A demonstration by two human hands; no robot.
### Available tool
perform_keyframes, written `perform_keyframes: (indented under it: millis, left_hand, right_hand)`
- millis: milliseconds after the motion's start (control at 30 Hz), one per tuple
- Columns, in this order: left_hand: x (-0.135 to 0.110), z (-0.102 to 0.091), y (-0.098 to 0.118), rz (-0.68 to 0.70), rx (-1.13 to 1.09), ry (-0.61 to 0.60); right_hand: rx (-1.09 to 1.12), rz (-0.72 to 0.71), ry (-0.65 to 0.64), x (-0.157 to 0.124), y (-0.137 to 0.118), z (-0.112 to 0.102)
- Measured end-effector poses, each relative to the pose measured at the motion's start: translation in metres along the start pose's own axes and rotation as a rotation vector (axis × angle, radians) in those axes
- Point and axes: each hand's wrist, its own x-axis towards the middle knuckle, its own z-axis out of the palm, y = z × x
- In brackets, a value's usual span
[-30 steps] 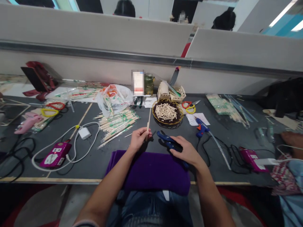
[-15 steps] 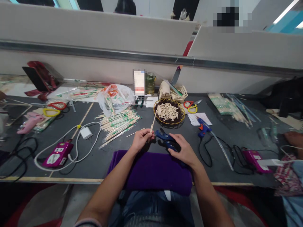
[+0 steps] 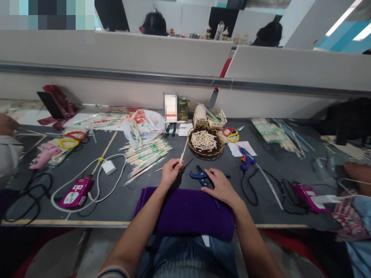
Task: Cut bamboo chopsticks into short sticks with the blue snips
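Inspecting the desk [image 3: 117, 204] finds the left hand [image 3: 170, 174] with its grip pinching a pale stick [image 3: 184, 148], far end angled up toward the basket [image 3: 205, 155]; a 2nd, shorter piece [image 3: 181, 158] appears to lie alongside. The right hand [image 3: 218, 186] lies over the blue cutter [image 3: 199, 175], thumb and fingers across the handles; whether that grip is clenched, I cannot tell. The cutter's jaws appear parted and stand apart from the wood.

Good practice, in my judgement: hold the pieces even and firm, settle the handles squarely in the palm, and place the left fingertips well back from the blade.

Short pieces [image 3: 204, 140] heap the basket beyond the hands. The cutter's lower handle reaches over the purple cloth [image 3: 185, 214], which could hamper it. Wrapped sticks [image 3: 149, 156] crowd the left; a glue gun [image 3: 246, 160] and black cord [image 3: 256, 198] occupy the right.
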Motion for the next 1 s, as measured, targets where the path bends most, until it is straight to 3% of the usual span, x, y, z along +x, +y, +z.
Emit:
perform_keyframes:
  millis: [100, 200, 300, 400, 500, 633, 767, 900, 1000]
  left_hand:
    - [0.001, -0.004, -0.002, 0.040, 0.063, 0.026]
    - [0.000, -0.004, 0.001, -0.043, -0.009, 0.047]
    - [-0.004, -0.002, 0.007, -0.137, -0.101, 0.031]
    - [-0.010, 0.000, 0.008, -0.198, -0.073, -0.015]
    - [-0.014, -0.003, 0.006, -0.202, 0.122, -0.047]
    - [-0.016, -0.011, 0.011, -0.049, 0.517, -0.104]
    - [-0.018, -0.012, 0.019, 0.078, 0.856, -0.112]
    - [-0.024, -0.006, 0.024, 0.039, 1.017, -0.160]
    - [-0.026, -0.001, 0.029, -0.008, 1.137, -0.247]
  right_hand:
    - [0.110, 0.029, 0.044, 0.007, 0.006, -0.010]
    - [0.166, 0.111, 0.138, 0.026, 0.019, -0.027]
    - [0.124, 0.236, 0.189, 0.063, 0.037, -0.046]
    - [0.000, 0.315, 0.104, 0.110, 0.053, -0.058]
    - [-0.121, 0.384, -0.018, 0.151, 0.062, -0.059]
    - [-0.199, 0.477, -0.104, 0.183, 0.065, -0.055]
    - [-0.209, 0.539, -0.158, 0.192, 0.064, -0.048]
    - [-0.219, 0.476, -0.091, 0.193, 0.062, -0.040]
    - [-0.187, 0.535, -0.115, 0.193, 0.060, -0.037]
